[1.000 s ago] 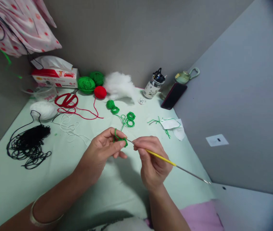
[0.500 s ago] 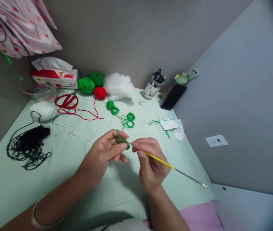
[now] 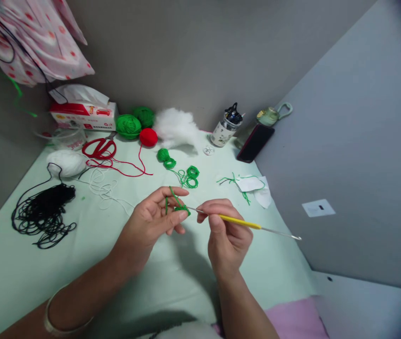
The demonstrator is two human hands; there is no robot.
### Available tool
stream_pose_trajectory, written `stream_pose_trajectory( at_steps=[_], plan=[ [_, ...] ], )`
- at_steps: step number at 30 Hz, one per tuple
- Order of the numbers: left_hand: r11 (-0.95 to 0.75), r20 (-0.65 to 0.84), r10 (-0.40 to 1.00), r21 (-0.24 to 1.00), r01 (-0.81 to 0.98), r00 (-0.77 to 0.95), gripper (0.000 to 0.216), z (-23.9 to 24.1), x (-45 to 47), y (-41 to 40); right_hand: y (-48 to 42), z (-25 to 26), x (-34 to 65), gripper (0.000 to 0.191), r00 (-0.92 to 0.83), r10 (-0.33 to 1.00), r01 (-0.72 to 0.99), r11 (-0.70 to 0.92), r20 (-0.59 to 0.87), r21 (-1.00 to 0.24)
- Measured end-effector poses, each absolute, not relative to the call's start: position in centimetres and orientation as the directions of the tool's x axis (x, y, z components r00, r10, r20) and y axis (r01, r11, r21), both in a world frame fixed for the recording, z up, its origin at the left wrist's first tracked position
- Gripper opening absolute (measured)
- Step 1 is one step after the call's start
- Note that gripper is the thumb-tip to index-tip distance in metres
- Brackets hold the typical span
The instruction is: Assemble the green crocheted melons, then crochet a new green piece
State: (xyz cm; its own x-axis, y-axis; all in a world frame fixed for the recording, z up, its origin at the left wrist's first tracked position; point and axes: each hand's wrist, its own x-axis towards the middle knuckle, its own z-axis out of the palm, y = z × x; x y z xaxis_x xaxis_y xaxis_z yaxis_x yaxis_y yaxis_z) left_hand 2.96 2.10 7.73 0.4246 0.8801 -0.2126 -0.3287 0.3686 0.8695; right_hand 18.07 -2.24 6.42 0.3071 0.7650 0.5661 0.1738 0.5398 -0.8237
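Observation:
Between the thumb and fingers of my left hand is a small green crochet piece, with green yarn looped over the index finger. My right hand grips a crochet hook by its yellow handle, pen-fashion. One metal end of the hook reaches left to the green piece; the other points out to the right. Whether the tip sits inside a stitch is too small to tell. Beyond my hands, small green crocheted rings and a little green ball lie on the pale green cloth.
At left are black yarn, white yarn and red scissors. A tissue box, green yarn balls, red yarn and white stuffing line the back. A jar, phone and paper scraps are at right.
The hook has swung flatter, its free right end rising. My right hand has shifted slightly right, away from my left hand, and more of the green piece shows.

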Motion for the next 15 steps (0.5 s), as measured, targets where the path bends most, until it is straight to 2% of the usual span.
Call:
stream_pose_trajectory(
  at_steps=[5,8,10,15],
  plan=[
    [0.380,-0.211,0.867,0.865,-0.327,0.451,0.027,7.76,3.11,1.99,-1.98,6.05,17.93,0.016,0.292,0.823,0.035,0.500,0.488,-0.865],
    [0.390,-0.207,0.862,0.853,-0.346,0.462,0.029,7.91,3.22,1.93,-1.95,5.96,17.91,0.014,0.286,0.840,0.014,0.477,0.460,-0.879],
    [0.400,-0.221,0.861,0.850,-0.343,0.458,0.039,8.06,3.26,1.93,-1.95,6.02,17.89,0.014,0.282,0.842,0.035,0.470,0.460,-0.882],
    [0.448,-0.262,0.828,0.841,-0.303,0.496,0.081,8.38,3.26,1.96,-1.92,6.30,17.78,0.014,0.242,0.844,0.080,0.473,0.478,-0.877]
  ],
)
